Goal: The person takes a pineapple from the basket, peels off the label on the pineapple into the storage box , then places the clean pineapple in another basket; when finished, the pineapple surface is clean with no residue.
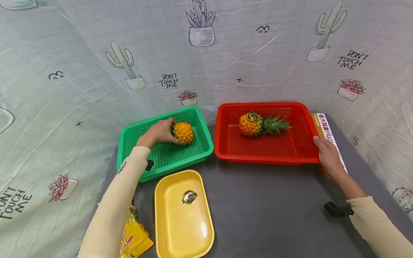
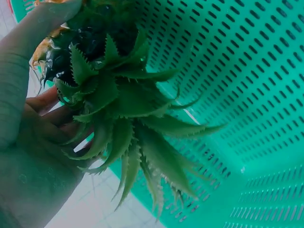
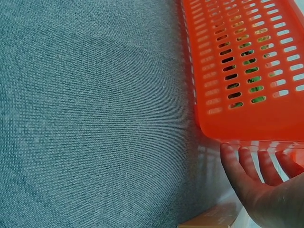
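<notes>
The left hand (image 1: 160, 132) curls round a pineapple (image 1: 184, 133) in the green basket (image 1: 167, 154), holding its body, likely firmer purchase than leaves. A second pineapple (image 1: 251, 125) lies in the red basket (image 1: 267, 158), whose right rim the right hand (image 1: 328, 157) pinches, seemingly for steadiness.

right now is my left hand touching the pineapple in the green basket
Touching. In the left wrist view, the left hand lays its thumb across the pineapple, with fingers behind its leaves.

Cloth (image 1: 232, 57) "DON'T TOUCH ME", box (image 1: 324, 123) "PASTA"
</notes>
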### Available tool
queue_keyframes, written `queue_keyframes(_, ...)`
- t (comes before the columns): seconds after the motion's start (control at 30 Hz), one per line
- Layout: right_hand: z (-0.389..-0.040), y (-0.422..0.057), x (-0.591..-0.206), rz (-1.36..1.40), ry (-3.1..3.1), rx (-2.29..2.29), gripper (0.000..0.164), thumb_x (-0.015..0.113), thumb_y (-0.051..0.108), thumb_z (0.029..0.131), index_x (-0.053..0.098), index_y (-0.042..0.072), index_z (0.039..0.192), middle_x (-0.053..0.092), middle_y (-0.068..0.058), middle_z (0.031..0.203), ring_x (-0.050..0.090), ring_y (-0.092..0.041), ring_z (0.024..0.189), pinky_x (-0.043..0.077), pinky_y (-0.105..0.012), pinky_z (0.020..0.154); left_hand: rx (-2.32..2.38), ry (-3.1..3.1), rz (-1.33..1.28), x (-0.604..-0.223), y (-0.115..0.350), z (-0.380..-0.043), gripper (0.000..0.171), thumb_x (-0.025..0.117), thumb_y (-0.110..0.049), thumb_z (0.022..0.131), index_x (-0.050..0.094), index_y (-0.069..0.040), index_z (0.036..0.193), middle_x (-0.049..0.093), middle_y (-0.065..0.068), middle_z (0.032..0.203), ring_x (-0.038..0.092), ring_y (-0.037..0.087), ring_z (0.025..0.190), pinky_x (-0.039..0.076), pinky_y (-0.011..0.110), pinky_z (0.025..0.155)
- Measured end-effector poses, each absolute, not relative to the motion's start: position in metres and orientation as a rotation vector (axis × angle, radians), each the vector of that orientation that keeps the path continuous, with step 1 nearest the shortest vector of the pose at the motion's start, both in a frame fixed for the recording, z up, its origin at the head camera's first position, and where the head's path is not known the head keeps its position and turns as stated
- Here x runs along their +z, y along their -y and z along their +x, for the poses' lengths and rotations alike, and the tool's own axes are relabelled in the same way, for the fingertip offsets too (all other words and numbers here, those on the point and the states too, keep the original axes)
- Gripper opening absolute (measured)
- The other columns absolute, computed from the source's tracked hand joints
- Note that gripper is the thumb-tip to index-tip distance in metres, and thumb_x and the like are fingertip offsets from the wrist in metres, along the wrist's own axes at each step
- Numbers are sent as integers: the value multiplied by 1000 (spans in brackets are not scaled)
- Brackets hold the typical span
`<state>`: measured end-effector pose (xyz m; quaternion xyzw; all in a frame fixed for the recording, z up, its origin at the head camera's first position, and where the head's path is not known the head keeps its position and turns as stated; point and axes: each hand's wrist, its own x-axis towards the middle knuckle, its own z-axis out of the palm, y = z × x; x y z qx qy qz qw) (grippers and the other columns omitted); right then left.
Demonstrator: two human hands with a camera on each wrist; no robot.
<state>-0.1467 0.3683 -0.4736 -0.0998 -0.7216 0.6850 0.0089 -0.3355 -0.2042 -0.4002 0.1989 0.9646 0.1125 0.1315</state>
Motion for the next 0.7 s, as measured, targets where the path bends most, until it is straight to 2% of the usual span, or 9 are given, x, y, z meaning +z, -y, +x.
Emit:
queue_keyframes(0.23,-148,-367,-472,-313,2236,2162,76,45,42,114,20,-10,163,66,15,107,69,-3,85,57,-19,71,341,-2765,543,-402,205,-338,92,89,-45,83,45,3,149,55,27,141,55,45,126,46,61,102)
queue_keyframes(0.43,-149,-367,-474,-312,2242,2131,75,46,42,114,22,-10,162,65,15,109,69,-3,86,57,-18,71,394,-2743,575,-400,211,-335,89,91,-38,85,45,6,147,56,28,138,55,46,125,45,60,105)
queue_keyframes(0.7,-151,-367,-474,-325,2180,2191,73,50,40,113,25,-9,162,67,15,106,68,-3,85,56,-18,71,405,-2727,528,-401,224,-329,101,88,-48,87,38,5,157,46,30,153,44,48,139,37,61,112)
